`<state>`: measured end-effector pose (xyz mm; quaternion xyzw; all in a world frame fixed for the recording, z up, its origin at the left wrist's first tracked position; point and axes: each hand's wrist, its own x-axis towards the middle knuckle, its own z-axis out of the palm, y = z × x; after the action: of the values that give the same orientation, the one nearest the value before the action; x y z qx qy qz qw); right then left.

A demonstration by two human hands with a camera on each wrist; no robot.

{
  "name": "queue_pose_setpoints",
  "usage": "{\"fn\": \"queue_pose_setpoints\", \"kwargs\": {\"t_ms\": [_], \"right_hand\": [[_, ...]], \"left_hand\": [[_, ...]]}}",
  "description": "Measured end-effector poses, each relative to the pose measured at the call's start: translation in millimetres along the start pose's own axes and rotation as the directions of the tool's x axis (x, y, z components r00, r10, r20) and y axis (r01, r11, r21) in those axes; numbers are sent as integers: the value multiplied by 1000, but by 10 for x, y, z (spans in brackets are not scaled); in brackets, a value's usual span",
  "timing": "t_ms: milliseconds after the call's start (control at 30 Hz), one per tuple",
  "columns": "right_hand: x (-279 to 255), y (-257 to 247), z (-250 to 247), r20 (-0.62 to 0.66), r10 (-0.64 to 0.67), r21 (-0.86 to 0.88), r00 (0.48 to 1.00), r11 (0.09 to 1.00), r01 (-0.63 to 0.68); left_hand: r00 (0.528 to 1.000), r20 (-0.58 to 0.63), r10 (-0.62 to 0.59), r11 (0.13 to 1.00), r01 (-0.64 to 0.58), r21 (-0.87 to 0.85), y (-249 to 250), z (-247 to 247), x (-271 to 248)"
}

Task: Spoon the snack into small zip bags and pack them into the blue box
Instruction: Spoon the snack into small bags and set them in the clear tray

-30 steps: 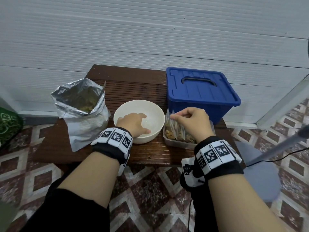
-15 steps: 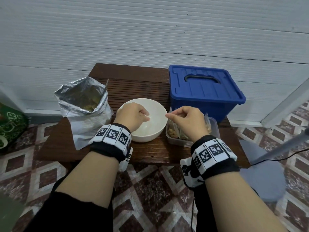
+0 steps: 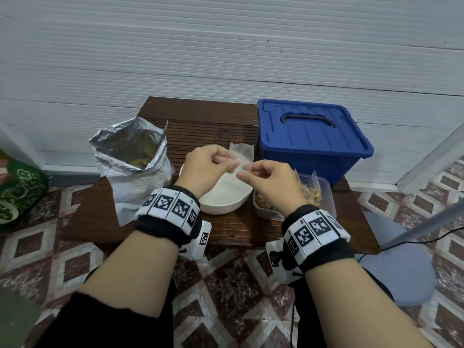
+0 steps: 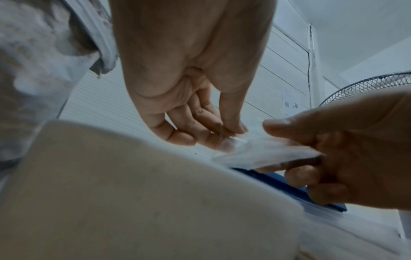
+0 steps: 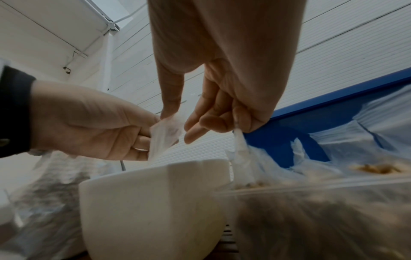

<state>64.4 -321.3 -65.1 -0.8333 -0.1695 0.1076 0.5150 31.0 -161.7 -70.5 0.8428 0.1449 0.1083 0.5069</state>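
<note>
A small clear empty zip bag (image 3: 243, 154) hangs over the white bowl (image 3: 227, 203), held between both hands. My left hand (image 3: 227, 164) pinches its left edge with thumb and fingers (image 4: 230, 139). My right hand (image 3: 244, 172) pinches the right edge, and the zip bag (image 5: 165, 135) shows between its thumb and fingers. The blue box (image 3: 311, 139) stands behind on the right with its lid on. An open foil snack bag (image 3: 136, 159) stands left of the bowl. A filled bag's top (image 5: 240, 140) reaches my right little finger; whether it is held is unclear.
A clear plastic container (image 3: 324, 194) with several filled zip bags sits right of the bowl, in front of the blue box. A thin handle (image 3: 166, 125) sticks up from the foil bag. All rest on a small dark wooden table (image 3: 206, 121) against a white wall; a fan base (image 3: 399, 270) is on the floor at right.
My left hand has risen out of the bowl and my right hand has left the container. They have met above the bowl, with an empty zip bag now between them.
</note>
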Motion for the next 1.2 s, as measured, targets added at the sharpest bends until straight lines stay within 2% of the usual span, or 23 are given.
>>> {"fn": "queue_pose_setpoints", "kwargs": {"t_ms": [100,233,433,567,667,767,833,900,967,1033,1133,1200], "right_hand": [[16,19,10,-10,5,-11,1000,1000,-5],[40,48,-14,-52,29,25,998,999,-28],[51,53,-75,-83,24,42,996,999,-20],[39,43,-87,-49,18,3,999,1000,-17],[27,29,-90,-27,30,26,999,999,-29],[18,21,-89,-24,47,29,999,998,-47],[28,33,-90,-49,54,19,997,998,-53],[43,61,-92,-81,50,-7,995,999,-51],[57,87,-96,-109,39,-34,993,998,-43],[61,94,-98,-120,22,-43,992,999,-28],[61,84,-100,-118,-6,-24,993,1000,3],[57,76,-98,-110,-15,-2,994,1000,15]], "left_hand": [[1000,-20,-24,998,23,-62,-12,22,19],[998,12,-59,995,59,-80,-49,6,43],[993,111,-42,997,49,-59,-7,-51,16],[999,36,-20,997,23,-78,-23,-27,30],[998,-18,-53,987,49,-151,-13,-20,34],[995,-22,-98,974,91,-207,-20,-13,27],[994,-25,-109,978,103,-182,-36,-8,35],[998,-39,-48,994,44,-100,-38,-5,33],[991,-23,133,990,-132,58,-34,-16,21],[953,99,287,916,-304,261,-15,-26,-5],[905,276,323,780,-420,464,-11,17,-33],[885,319,340,723,-463,513,-24,75,-36]]}}
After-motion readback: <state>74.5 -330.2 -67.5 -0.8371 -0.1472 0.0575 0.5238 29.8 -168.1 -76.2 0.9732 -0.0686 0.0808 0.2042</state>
